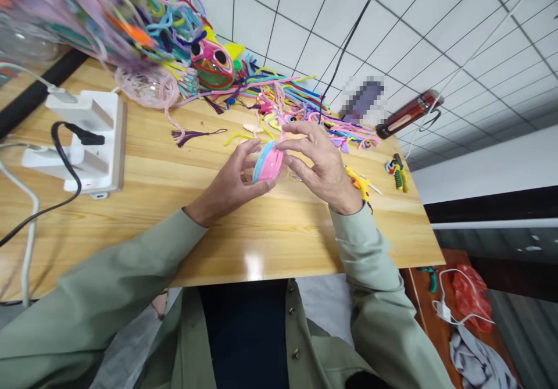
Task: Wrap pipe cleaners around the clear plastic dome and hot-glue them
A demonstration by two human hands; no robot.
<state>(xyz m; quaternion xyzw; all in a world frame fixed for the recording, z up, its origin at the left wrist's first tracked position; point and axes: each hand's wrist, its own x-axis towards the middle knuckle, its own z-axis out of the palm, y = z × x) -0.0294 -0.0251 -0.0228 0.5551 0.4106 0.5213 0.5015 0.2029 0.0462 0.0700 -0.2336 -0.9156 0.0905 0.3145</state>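
Observation:
My left hand (238, 179) curls round a small rounded piece wrapped in pink and light-blue pipe cleaner (268, 163), with the thumb below and the fingers behind it. The piece is held above the wooden table. From the other side, my right hand (316, 159) reaches in with bent fingers, its fingertips at the upper right of the pink part. A pink strand (283, 136) rises between these fingertips, which seem to pinch it. Just beyond the hands lies a yellow pipe cleaner (242, 136).
A heap of coloured pipe cleaners (300, 107) runs along the tiled wall, beside a pink fish-like craft (213, 63). A purple tassel (192, 136) lies left; a white power strip (115, 145) stands further left. Rightward are a yellow glue gun (360, 182), pliers (399, 174) and a red flask (410, 114).

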